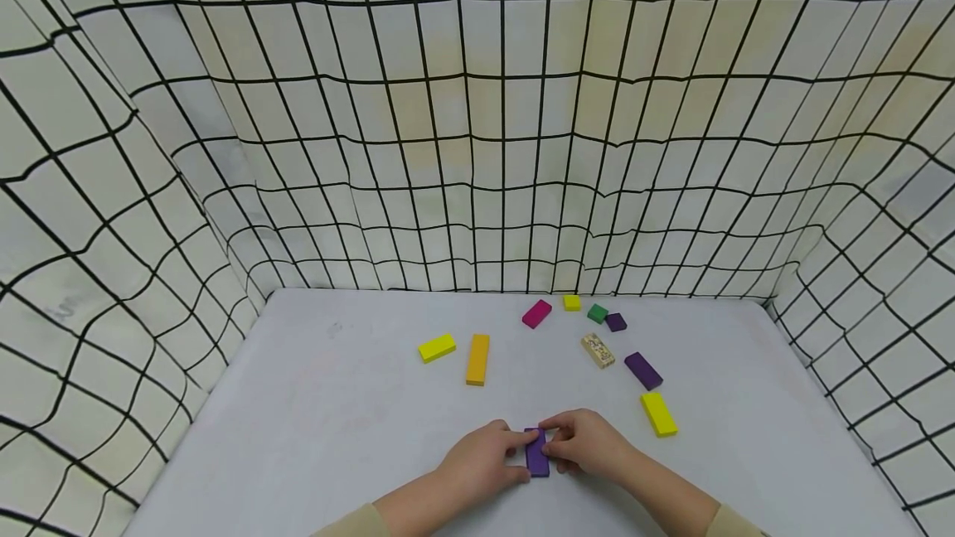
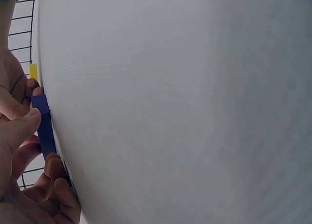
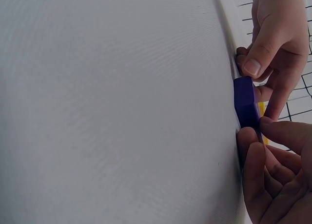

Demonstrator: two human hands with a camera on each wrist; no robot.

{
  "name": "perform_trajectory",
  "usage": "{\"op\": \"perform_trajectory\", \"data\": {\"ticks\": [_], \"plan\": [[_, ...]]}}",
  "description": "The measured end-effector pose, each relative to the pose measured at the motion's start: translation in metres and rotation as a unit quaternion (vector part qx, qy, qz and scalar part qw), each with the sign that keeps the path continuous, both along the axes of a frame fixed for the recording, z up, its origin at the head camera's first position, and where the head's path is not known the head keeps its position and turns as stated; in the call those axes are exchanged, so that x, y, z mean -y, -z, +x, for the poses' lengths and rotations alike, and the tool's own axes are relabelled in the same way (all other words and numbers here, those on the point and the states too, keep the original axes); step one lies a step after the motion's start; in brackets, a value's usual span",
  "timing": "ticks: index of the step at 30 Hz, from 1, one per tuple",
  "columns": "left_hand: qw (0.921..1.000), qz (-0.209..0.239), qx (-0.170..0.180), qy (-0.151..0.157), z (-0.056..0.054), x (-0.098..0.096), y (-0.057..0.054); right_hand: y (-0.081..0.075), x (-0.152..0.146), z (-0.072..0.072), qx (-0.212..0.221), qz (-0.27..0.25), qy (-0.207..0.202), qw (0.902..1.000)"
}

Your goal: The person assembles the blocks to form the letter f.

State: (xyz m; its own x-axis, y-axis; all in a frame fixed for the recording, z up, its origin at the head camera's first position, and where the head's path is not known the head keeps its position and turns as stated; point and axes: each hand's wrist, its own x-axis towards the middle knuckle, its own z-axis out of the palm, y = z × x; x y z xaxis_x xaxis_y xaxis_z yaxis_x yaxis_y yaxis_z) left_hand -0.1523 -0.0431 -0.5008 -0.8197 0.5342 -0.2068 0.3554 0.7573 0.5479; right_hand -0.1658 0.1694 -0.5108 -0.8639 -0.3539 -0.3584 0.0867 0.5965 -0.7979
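A purple rectangular block (image 1: 536, 458) lies near the front of the white table, between both hands. My left hand (image 1: 483, 461) pinches it from the left, the index finger near its far end and the thumb by its near end. On the opposite side, my right hand (image 1: 591, 442) grips the block with thumb and index finger at its far right part, the other fingers curled under. The right wrist view shows the purple block (image 3: 246, 99) low against the white surface, with fingers from both hands touching it. In the left wrist view the purple block (image 2: 45, 129) appears at the left edge.
Beyond the hands on the white table (image 1: 313, 404) lie yellow blocks (image 1: 436, 348), an orange block (image 1: 477, 360), a magenta block (image 1: 537, 313), a green block (image 1: 598, 313), a speckled block (image 1: 598, 350) and dark purple blocks (image 1: 643, 371). Black netting (image 1: 503, 139) encloses the back and sides.
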Motion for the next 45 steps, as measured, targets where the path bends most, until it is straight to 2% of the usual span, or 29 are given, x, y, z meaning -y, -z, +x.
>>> {"op": "perform_trajectory", "data": {"ticks": [22, 32, 38, 45], "plan": [[1.0000, 0.001, -0.001, 0.004, 0.000, 0.000, 0.003, 0.000, -0.002, 0.001, -0.013, -0.002, -0.012, 0.9998], [1.0000, 0.005, -0.004, 0.002, 0.001, 0.000, 0.004, 0.001, -0.004, 0.001, 0.001, -0.011, -0.004, 0.9999], [1.0000, 0.004, 0.002, -0.003, 0.001, 0.000, 0.004, 0.001, -0.012, 0.002, -0.005, -0.021, 0.000, 0.9998], [0.9999, 0.001, 0.007, -0.008, 0.001, -0.001, 0.004, -0.004, -0.034, -0.002, -0.035, -0.002, 0.010, 0.9993]]}}
